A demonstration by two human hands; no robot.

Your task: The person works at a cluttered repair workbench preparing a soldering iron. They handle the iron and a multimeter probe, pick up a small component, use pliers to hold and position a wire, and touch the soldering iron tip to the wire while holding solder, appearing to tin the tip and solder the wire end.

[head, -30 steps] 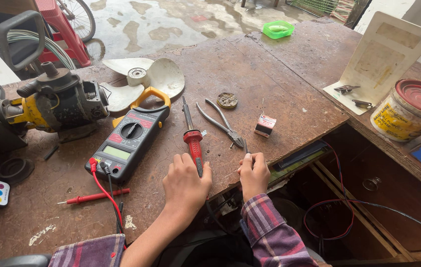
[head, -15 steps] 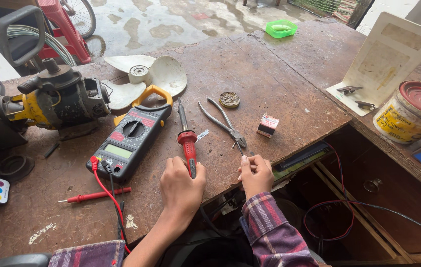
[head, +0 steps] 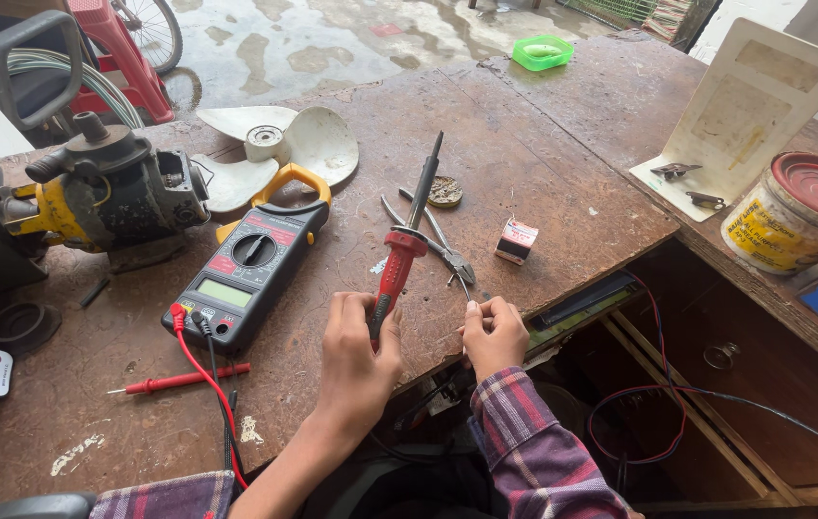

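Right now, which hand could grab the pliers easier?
Probably the right hand. It sits just below the pliers and pinches only a thin wire. The left hand is wrapped around the red soldering iron, so it is busy.

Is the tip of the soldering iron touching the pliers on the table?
Apart. In the head view the soldering iron, held in the left hand, points its tip up and away, well beyond the pliers.
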